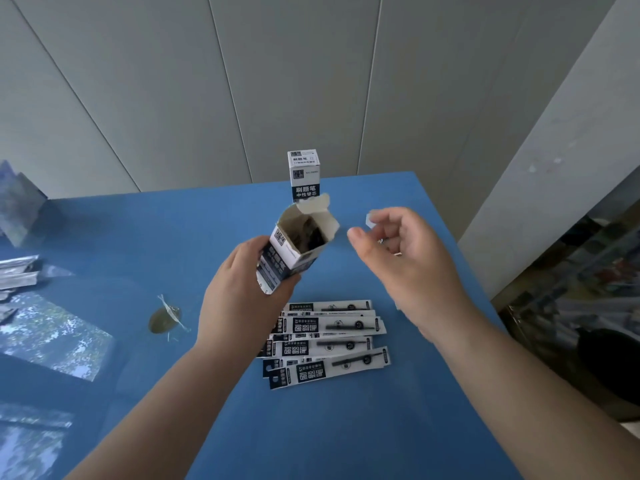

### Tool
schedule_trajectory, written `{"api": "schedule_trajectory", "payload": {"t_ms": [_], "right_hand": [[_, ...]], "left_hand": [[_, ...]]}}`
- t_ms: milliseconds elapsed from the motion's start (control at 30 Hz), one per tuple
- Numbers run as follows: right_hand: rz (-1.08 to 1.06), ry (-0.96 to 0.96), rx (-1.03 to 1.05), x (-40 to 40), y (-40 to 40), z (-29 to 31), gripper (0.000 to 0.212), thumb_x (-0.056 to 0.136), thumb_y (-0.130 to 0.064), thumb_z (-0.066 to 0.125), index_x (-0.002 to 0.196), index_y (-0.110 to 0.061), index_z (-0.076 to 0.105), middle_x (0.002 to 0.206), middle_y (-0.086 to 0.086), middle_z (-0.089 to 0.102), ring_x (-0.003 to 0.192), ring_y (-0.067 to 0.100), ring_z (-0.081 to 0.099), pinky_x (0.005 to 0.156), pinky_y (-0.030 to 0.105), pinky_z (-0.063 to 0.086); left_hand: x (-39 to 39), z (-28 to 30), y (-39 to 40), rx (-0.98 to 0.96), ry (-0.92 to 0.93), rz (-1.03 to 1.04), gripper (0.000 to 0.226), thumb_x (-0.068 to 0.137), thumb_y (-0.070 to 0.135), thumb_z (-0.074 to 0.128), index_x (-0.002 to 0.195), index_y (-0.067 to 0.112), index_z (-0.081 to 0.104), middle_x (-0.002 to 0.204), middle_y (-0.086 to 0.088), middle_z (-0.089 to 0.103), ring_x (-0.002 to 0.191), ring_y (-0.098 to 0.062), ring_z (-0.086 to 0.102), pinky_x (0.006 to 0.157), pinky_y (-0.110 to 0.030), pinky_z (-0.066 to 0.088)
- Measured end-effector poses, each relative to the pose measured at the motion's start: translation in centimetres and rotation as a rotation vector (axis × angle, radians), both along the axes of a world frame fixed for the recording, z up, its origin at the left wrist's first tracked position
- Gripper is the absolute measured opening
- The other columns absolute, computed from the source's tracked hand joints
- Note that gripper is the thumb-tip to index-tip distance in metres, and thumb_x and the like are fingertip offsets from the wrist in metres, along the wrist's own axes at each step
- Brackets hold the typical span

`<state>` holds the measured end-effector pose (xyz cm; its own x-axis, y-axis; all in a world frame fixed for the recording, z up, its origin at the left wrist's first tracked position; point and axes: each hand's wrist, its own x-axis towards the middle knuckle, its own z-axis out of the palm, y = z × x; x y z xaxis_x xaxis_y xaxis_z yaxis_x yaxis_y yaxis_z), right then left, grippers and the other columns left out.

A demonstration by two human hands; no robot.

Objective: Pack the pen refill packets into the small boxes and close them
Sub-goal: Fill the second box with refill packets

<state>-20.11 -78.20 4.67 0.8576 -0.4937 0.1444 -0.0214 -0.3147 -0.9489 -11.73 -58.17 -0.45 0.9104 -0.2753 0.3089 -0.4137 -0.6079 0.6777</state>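
One blue counter (346, 427) carries everything, and on it, below the hands, lies a loose fan of pen refill packets (329, 341) not yet packed. Above them the left hand (239, 292) grips an open small box (294, 251) round its lower half, mouth tilted up and toward the right, flaps spread; dark contents show inside, though I cannot tell how full it is. The right hand (405, 258) hangs just beside the mouth, fingers loosely curled, holding nothing I can make out.

To do this step well, I judge the box should be kept steady and the side flaps folded in before the tuck flap goes down.

A closed box (304, 174) stands upright behind, reading 刷题笔 and 中性替芯; the packets repeat 刷题笔.
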Motion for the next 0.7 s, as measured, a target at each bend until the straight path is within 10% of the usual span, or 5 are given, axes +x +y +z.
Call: {"api": "schedule_trajectory", "payload": {"t_ms": [433,700], "right_hand": [[0.470,0.349,-0.954,0.0,1.0,-8.8,0.031,0.096,-0.043,0.061,0.116,-0.020,0.067,0.109,-0.005,0.058,0.108,0.020,0.052,0.088,0.037,0.047],[0.455,0.381,-0.921,0.3,1.2,-9.3,0.021,0.096,-0.036,0.064,0.102,-0.018,0.071,0.098,-0.007,0.056,0.099,0.019,0.054,0.081,0.034,0.045]], "left_hand": [[-0.4,0.0,0.6,-0.009,0.028,0.020,0.048,0.080,0.040,0.078,0.117,0.044,0.047,0.106,0.025,0.056,0.100,-0.007,0.058,0.078,-0.033,0.047],[-0.4,0.1,0.9,-0.007,0.032,0.023,0.047,0.080,0.041,0.077,0.117,0.044,0.047,0.105,0.026,0.055,0.101,-0.006,0.057,0.078,-0.032,0.046]]}}
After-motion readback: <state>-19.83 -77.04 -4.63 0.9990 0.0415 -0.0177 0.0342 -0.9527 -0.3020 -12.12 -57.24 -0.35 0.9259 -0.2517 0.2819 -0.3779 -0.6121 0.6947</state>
